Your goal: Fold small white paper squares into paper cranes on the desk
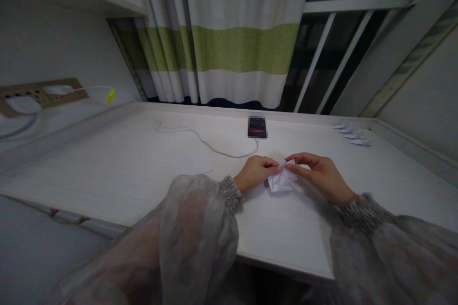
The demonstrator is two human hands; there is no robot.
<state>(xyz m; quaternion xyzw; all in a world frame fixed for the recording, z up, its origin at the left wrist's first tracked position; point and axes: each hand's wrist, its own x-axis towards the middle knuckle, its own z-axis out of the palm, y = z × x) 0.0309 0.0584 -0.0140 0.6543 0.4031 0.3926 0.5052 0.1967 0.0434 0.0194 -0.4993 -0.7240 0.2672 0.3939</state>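
A small piece of folded white paper (281,182) with several creases is held just above the white desk, between both hands. My left hand (258,171) pinches its upper left edge between thumb and fingers; a ring shows on one finger. At the paper's upper right corner, my right hand (320,174) has its thumb and index finger closed on the edge. Its other fingers curl behind and are partly hidden. Grey gathered cuffs cover both wrists.
Several folded white paper pieces (352,134) lie in a row at the desk's (153,162) back right. A phone-like dark device (257,127), pixelated, sits at the back with a white cable (211,147). Flat white paper (191,161) lies left. Behind are a curtain (243,47) and a power strip (45,95).
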